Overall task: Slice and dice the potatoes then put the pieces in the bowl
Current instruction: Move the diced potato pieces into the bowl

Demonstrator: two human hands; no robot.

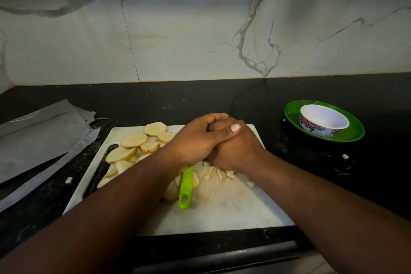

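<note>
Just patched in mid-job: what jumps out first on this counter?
Both hands, left over right, are cupped together mid-board over diced potato. A green knife handle sticks out beneath them, with potato slices piled at the board's left. At right, the white bowl sits on a green plate.

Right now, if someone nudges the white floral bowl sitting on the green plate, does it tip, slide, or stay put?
The bowl looks empty and thin-walled, so probably light and easy to shift. Its base seems narrower than its rim, so a push high on the wall might tip it. The green plate looks glossy, so the bowl could slide on it rather than grip.
</note>
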